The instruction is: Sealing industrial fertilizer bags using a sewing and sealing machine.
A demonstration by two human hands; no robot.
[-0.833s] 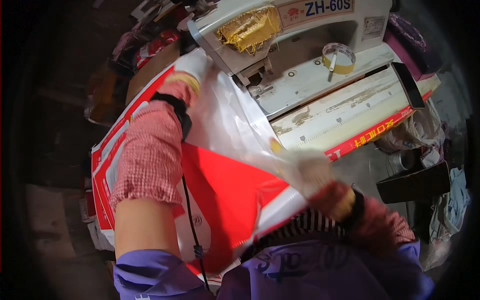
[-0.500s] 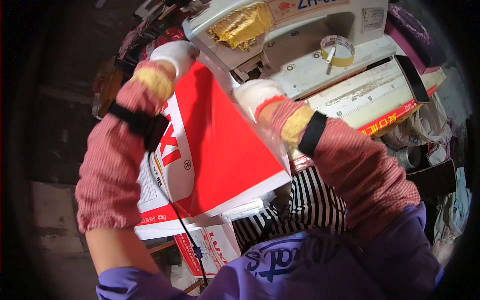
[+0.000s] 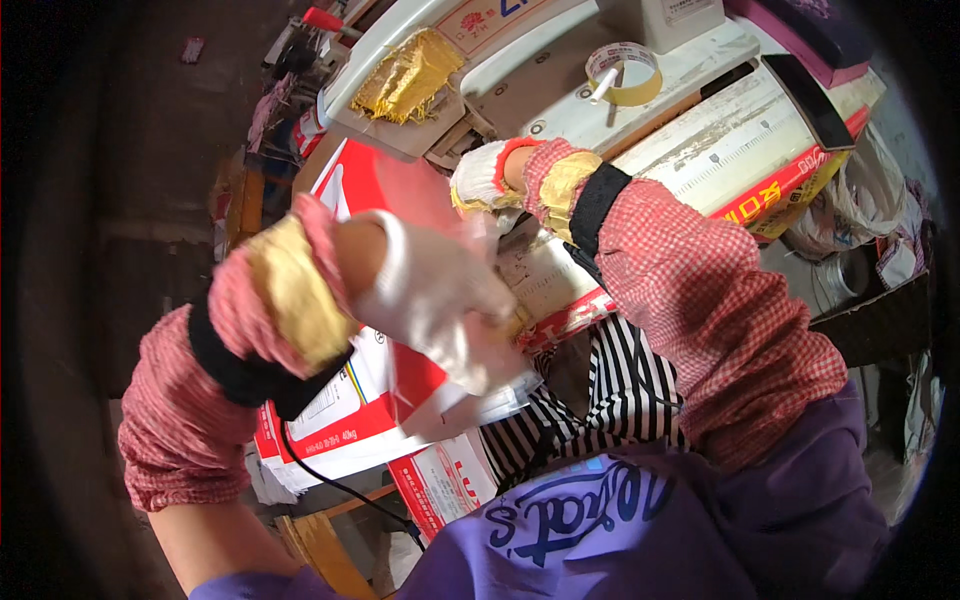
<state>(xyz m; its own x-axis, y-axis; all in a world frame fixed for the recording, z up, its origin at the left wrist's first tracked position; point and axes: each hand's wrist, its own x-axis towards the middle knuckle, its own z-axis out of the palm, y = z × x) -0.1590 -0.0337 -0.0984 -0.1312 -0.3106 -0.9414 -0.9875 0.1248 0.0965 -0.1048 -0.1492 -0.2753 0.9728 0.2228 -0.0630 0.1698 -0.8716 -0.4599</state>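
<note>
since half a second ago, the left hand (image 3: pixel 440 300) has come down from the far end of the red and white bag (image 3: pixel 412 378) toward its near edge, and the broad red face spread out then is now partly hidden behind the blurred glove. the right hand (image 3: pixel 487 178) has stayed close by the head of the sewing machine (image 3: pixel 545 95); the whole view has shifted a little too.

both hands wear white gloves. the left one is over the bag, fingers bent toward the right; blur hides whether they pinch it, so i cannot tell how tight the grip is. the right hand is curled beside the bag's far part, its fingertips turned away, so its grip cannot be told either.

the bag lies left of and in front of the machine, its printed side showing below the left wrist. a second red and white bag (image 3: pixel 445 487) sits lower, next to the striped cloth (image 3: pixel 630 390) on the person's lap.

on the machine are a yellow woven pad (image 3: pixel 410 77) and a tape roll (image 3: pixel 638 88) with a small white stick (image 3: pixel 606 84) inside it. a purple box (image 3: pixel 800 40) is at the upper right.
</note>
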